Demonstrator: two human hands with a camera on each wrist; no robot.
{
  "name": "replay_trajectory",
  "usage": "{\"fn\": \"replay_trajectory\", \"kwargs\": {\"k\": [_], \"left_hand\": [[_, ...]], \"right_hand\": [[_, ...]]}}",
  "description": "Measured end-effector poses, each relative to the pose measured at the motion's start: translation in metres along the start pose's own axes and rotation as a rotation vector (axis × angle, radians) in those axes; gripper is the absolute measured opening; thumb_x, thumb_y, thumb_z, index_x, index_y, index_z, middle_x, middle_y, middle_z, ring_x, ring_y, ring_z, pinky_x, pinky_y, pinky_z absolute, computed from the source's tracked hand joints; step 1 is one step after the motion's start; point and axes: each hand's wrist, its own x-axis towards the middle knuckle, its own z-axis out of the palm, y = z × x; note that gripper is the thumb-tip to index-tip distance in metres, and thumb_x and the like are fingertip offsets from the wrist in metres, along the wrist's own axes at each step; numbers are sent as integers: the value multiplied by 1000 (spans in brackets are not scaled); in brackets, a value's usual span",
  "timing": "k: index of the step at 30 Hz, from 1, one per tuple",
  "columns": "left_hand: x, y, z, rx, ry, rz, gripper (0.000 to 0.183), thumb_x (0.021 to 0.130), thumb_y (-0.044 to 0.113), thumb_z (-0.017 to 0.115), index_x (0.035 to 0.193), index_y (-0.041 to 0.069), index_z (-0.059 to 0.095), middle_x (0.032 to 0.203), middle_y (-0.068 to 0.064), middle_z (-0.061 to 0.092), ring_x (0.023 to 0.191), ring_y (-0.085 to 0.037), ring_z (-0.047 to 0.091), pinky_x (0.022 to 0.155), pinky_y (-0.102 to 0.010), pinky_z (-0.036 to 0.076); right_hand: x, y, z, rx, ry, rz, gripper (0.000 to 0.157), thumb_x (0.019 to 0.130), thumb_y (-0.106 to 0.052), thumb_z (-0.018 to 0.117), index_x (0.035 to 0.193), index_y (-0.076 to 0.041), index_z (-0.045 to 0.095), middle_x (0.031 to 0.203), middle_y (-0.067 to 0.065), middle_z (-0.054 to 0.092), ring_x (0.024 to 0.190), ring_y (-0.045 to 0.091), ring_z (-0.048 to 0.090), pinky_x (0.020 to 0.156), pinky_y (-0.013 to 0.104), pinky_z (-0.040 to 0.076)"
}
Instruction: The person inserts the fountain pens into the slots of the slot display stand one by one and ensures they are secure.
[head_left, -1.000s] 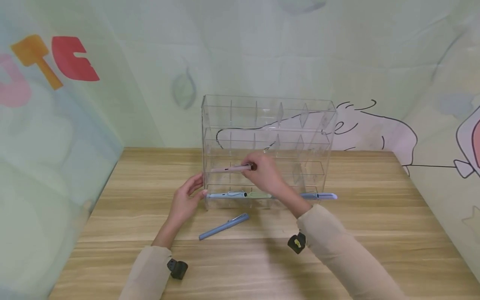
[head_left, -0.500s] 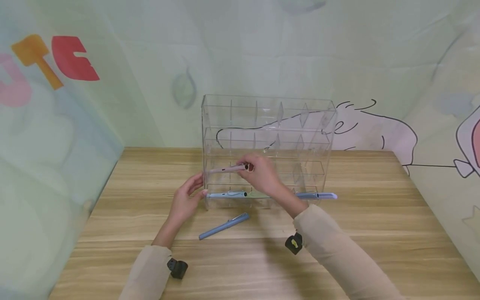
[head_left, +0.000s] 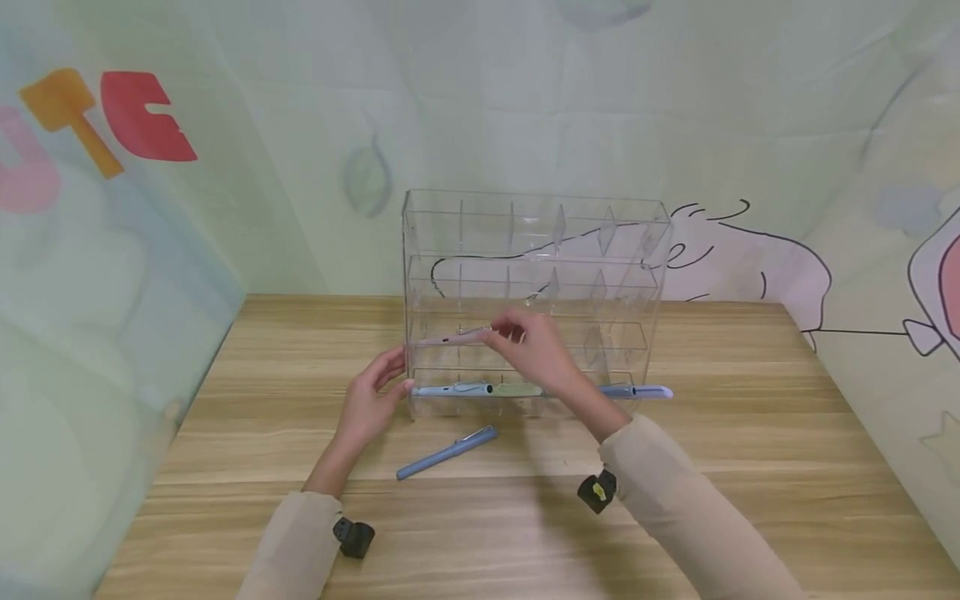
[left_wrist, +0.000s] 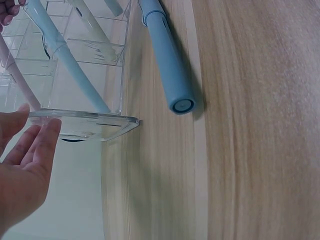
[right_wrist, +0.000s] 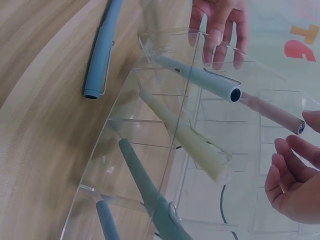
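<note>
A clear acrylic pen rack (head_left: 531, 208) with several tiers stands on the table. My left hand (head_left: 369, 404) rests its fairly straight fingers against the rack's left side panel, thumb at the front edge. A pale pink pen (right_wrist: 275, 114) lies tilted in the left compartment of the second tier up. Around the pink pen's capped end, my right hand (head_left: 534, 346) has thumb and forefinger parted, one on each side. Along the lowest tier are a light blue pen (head_left: 453, 390), a pale green pen (right_wrist: 197, 150), a darker green pen (right_wrist: 145, 175) and a blue pen (head_left: 617, 391).
A loose blue pen (head_left: 447, 453) with a metal clip lies on the wooden table (head_left: 300, 350) before the rack. One lavender pen end (head_left: 656, 392) sticks out past the rack's right side. A printed cloth backdrop (head_left: 300, 167) hangs close behind.
My right hand has loosened its pinch on the pink pen and shifted slightly right, fingers spreading. The pink pen stays in its compartment. My left hand has stayed at the rack's side.
</note>
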Motion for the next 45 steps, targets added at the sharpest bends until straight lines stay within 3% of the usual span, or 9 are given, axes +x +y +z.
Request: {"fn": "replay_trajectory", "kwargs": {"k": [19, 29, 33, 41, 45], "left_hand": [[0, 2, 0, -10, -5, -20, 50, 84, -5, 60, 131, -2, 42, 124, -22, 52, 114, -31, 51, 100, -27, 41], [-1, 3, 1, -22, -5, -38, 51, 84, -5, 60, 131, -3, 42, 124, -22, 51, 115, -32, 50, 100, -28, 41], [-1, 3, 0, -21, -5, -38, 51, 84, -6, 60, 131, -3, 42, 124, -23, 51, 115, -32, 50, 100, -29, 41], [-1, 3, -1, -17, -9, -44, 51, 85, -5, 59, 132, -3, 41, 125, -22, 51, 115, -31, 50, 99, -26, 41], [0, 3, 0, -17, -10, -49, 51, 85, -5, 59, 132, -2, 42, 125, -22, 51, 115, -31, 50, 99, -27, 41]], "right_hand": [[-2, 2, 1, -6, -23, -68, 13, 85, -9, 65, 95, -1, 66, 79, 5, 62, 68, 14, 53, 55, 22, 49], [-12, -2, -10, 8, -31, -49, 26, 86, -14, 64, 107, 0, 63, 91, 6, 63, 79, 17, 56, 68, 26, 53], [-21, -3, -15, 2, -37, -125, 26, 86, -12, 64, 108, 2, 62, 93, 8, 64, 81, 17, 56, 69, 28, 54], [-46, -1, -12, 55, -176, -317, 21, 80, -6, 69, 99, -1, 65, 93, 6, 65, 80, 13, 58, 68, 27, 55], [-60, 3, -4, 83, -329, -319, 23, 81, -9, 69, 103, -4, 64, 96, 3, 64, 84, 12, 58, 71, 25, 55]]}}
